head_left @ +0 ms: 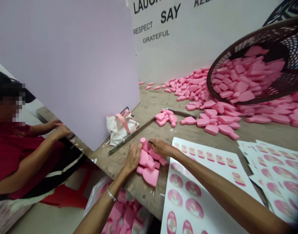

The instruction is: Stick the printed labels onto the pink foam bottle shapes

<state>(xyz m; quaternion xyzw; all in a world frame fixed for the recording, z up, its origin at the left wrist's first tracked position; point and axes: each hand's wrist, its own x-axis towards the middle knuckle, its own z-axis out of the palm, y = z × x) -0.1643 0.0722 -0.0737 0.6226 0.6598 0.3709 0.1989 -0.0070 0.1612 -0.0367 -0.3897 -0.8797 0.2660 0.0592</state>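
I am watching a small heap of pink foam pieces [149,167] shaped like flat bottles, and it is sitting at the near edge of a worn table [144,107]. The left hand [132,158] is curling over the top of the heap and pressing down on it, but I cannot tell if it is gripping a piece. A silver bangle [110,193] is hanging on that wrist. The right hand [162,148] is reaching in from the other side, and its fingers [154,143] are pinching something small and dark beside a standing pink piece [144,143]. That small thing is too tiny for me to make out. The hands are close together but not touching.

White sheets of round pink labels [188,185] are lying just right of the heap, and more sheets [268,172] are lying further right. A long metal bar [149,128] is lying behind the hands. A dark woven basket [237,55] is tipping on its side, with lots of pink pieces spilling across the table. A white cloth bag [121,130] with a pink strap is sitting by a pale purple board [66,65]. Past that board, a person in a red shirt [14,152] is sitting with 2 hands [55,126] out in front. A plastic bag [97,195] of pink pieces is sitting below the table edge.
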